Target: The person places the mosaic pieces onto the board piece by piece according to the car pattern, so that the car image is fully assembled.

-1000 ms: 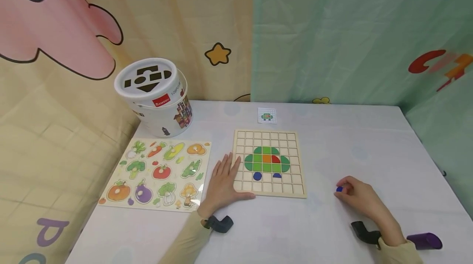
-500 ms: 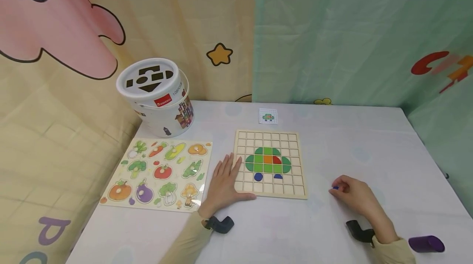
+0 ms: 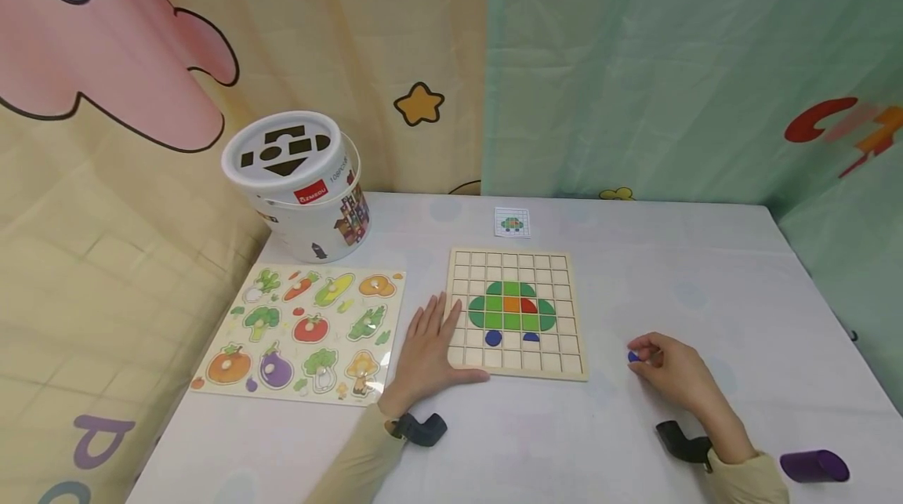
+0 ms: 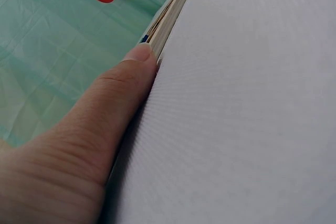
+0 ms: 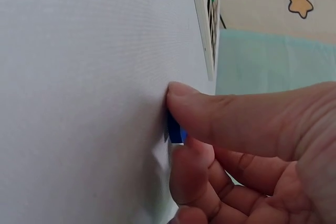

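A wooden grid board (image 3: 560, 362) lies mid-table, its coloured tiles forming a green car with an orange and a red tile. Under the car body sit a round blue wheel (image 3: 493, 338) and a blue half-circle tile (image 3: 531, 337). My left hand (image 3: 422, 351) rests with fingers spread at the board's left edge, thumb along its near edge. To the right of the board, my right hand (image 3: 673, 372) pinches a small blue tile (image 5: 177, 132) between thumb and fingers, close over the table. Most of that tile is hidden by the thumb in the right wrist view.
A small picture card (image 3: 512, 222) of the same car lies behind the board. On the left are a vegetable puzzle board (image 3: 296, 382) and a white bucket (image 3: 303, 233) with shaped holes in its lid. A purple tube-like object (image 3: 811, 466) lies at the front right.
My right hand has shifted slightly left toward the board with the blue tile, which has turned a little between the fingers. My left hand stays in place.
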The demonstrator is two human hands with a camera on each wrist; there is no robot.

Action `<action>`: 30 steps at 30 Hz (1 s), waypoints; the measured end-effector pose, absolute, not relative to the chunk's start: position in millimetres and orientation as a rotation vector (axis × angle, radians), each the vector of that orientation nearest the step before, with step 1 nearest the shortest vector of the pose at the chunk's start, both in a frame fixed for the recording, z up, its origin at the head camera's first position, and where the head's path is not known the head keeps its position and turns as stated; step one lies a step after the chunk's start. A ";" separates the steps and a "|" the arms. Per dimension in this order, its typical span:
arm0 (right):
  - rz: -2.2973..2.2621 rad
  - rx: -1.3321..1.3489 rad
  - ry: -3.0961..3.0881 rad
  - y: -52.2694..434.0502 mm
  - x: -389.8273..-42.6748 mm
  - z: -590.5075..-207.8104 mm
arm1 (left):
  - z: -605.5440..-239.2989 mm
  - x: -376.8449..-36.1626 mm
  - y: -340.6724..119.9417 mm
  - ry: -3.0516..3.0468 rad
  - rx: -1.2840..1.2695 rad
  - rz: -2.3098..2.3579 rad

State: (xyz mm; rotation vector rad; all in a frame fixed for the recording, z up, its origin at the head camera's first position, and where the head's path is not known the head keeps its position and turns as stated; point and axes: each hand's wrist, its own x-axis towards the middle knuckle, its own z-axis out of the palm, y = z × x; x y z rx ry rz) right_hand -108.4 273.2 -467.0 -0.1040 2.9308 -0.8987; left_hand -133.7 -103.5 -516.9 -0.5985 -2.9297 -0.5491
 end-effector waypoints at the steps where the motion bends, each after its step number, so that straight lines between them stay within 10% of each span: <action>1: -0.894 -0.092 2.934 272.7 -108.5 -467.1 | -516.9 -133.6 -103.5 -2.921 -0.602 -0.552; 30: -0.886 -0.050 3.009 256.3 -110.9 -466.7 | -513.3 -132.8 -103.5 -2.957 -0.594 -0.546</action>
